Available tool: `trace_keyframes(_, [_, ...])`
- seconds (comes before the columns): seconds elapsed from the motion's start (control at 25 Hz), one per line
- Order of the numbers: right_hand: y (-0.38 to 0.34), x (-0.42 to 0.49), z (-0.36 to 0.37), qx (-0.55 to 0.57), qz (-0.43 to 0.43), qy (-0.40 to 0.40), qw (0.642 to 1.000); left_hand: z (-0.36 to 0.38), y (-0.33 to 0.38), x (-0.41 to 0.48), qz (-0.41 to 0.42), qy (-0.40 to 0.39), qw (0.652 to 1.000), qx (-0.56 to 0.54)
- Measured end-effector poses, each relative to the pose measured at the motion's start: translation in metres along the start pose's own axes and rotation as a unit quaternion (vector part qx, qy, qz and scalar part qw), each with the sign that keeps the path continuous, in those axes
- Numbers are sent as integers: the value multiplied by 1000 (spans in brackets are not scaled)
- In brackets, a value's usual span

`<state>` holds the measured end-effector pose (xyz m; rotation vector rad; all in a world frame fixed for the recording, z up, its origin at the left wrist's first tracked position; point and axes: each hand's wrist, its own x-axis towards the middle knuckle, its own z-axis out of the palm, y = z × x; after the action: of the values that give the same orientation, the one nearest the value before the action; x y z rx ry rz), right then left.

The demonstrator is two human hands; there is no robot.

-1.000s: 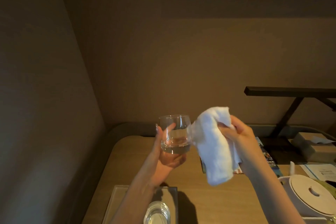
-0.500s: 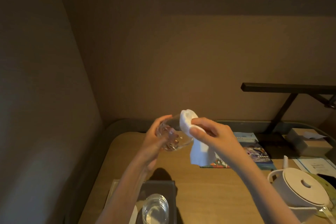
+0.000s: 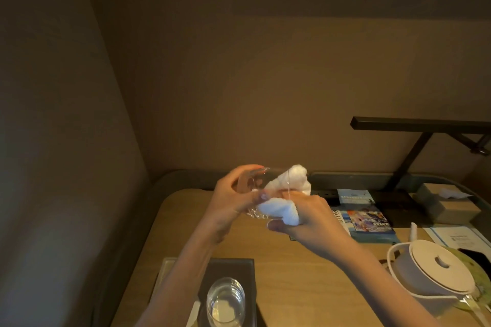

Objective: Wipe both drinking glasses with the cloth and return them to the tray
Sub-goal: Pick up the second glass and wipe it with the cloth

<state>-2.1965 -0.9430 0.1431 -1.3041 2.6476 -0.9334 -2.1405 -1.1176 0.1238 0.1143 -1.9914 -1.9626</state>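
Holding the glass [image 3: 256, 180] tipped sideways, we curl our left hand [image 3: 233, 199] round it so our right hand [image 3: 313, 223], clutching the cloth [image 3: 292, 183], reaches inside; the other glass [image 3: 225, 302] stands on the tray [image 3: 239, 268].

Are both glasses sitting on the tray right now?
No, one glass stands on the tray, but the left hand holds the other glass up while the right hand pushes the cloth into it.
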Motion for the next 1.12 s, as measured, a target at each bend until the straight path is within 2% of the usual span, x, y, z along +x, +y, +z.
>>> trace_keyframes(0.04, [-1,-3,1,116,45,-22,992,2,-1,0,32,8,998,49])
trace_keyframes(0.08, [-1,-4,-1,252,88,-49,962,3,-4,-2,75,14,990,118])
trace_keyframes(0.12, [1,-6,-3,369,129,-68,918,4,-7,-3,112,10,977,182])
trace_keyframes(0.16, [5,-7,-5,448,156,-71,878,5,-7,-2,133,2,967,219])
trace_keyframes(0.2, [8,-7,-7,491,166,-64,853,5,-9,-1,135,-8,966,219])
trace_keyframes(0.24, [7,-6,-9,513,165,-47,841,6,-12,6,126,-28,971,202])
trace_keyframes(0.32, [1,-4,-8,507,146,20,849,9,-13,10,61,-40,989,129])
trace_keyframes(0.4, [-5,-3,-1,443,124,95,883,8,-16,13,-53,-34,998,14])
trace_keyframes(0.44, [-4,-2,4,392,110,124,905,11,-16,13,-101,-34,994,10])
trace_keyframes(0.52, [-1,-1,11,265,81,123,953,17,-10,14,-160,-20,987,22])
trace_keyframes(0.6, [2,-2,16,205,68,66,974,21,-10,16,-175,31,984,5])
trace_keyframes(0.64, [1,-4,18,254,77,36,964,23,-11,22,-156,58,986,10])
trace_keyframes(0.68, [-1,-7,18,347,91,14,934,23,-17,25,-135,79,988,19])
trace_keyframes(0.8, [1,-7,14,610,155,-36,776,22,-33,25,-69,102,992,8])
trace_keyframes(0.84, [6,-4,12,654,178,-50,734,22,-37,23,-47,101,994,-3])
trace_keyframes(0.88, [11,-1,12,679,196,-55,706,23,-39,21,-29,92,995,-12])
trace_keyframes(0.96, [15,5,12,685,208,-38,697,24,-43,17,12,52,998,-22])
trace_keyframes(1.04, [13,5,14,678,189,8,711,22,-41,16,18,-3,999,-33])
trace_keyframes(1.08, [12,2,13,662,175,34,728,19,-37,16,-3,-22,999,-39])
trace_keyframes(1.12, [10,0,12,625,158,66,762,16,-33,18,-31,-39,998,-40])
